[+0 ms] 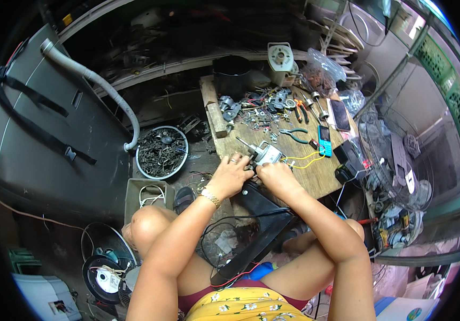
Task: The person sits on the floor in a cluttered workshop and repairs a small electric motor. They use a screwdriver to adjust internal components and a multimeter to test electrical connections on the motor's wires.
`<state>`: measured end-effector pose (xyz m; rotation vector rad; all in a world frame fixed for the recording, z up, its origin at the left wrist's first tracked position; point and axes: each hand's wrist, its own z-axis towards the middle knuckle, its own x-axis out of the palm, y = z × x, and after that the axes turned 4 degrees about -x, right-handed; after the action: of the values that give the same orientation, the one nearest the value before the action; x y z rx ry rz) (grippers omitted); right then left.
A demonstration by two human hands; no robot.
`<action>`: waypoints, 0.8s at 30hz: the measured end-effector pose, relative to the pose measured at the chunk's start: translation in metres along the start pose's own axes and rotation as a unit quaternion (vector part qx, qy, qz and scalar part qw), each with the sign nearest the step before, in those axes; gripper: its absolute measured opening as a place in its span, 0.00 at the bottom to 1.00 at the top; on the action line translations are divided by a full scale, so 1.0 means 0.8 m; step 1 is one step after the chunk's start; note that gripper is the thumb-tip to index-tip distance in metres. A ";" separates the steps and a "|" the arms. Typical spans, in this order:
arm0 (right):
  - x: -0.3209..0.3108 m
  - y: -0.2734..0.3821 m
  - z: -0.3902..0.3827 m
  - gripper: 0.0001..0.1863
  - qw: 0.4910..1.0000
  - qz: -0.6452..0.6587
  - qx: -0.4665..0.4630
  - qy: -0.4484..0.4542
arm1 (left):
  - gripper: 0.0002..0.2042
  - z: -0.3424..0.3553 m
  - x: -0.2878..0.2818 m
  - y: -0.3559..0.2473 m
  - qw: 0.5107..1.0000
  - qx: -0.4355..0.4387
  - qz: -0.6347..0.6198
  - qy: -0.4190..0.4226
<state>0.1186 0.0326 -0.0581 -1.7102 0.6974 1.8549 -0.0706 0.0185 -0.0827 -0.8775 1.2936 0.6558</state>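
Observation:
A fan motor with a pale housing and a thin metal shaft lies at the near left part of the wooden table. My left hand is curled against its near left side, fingertips on the metal parts there. My right hand is closed in a fist at the motor's near right side, and whatever its fingers hold is hidden. Beneath my hands, a black fan stand slants from the table edge toward my lap. Yellow wires run right from the motor toward a blue mobile phone.
Green-handled pliers, orange-handled pliers and a dark smartphone lie on the table, beside scattered screws and metal parts. A black box-shaped device sits at the right edge. A basin of dark scraps stands on the left floor.

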 end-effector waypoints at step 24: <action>-0.002 -0.007 0.017 0.07 0.988 -0.108 -0.098 0.040 | 0.15 0.014 0.007 0.005 0.987 -0.101 -0.115 0.040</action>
<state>0.1126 0.0461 -0.0554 -1.9102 0.3515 1.7570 -0.0668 0.0298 -0.0880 -1.2109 1.1881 0.5794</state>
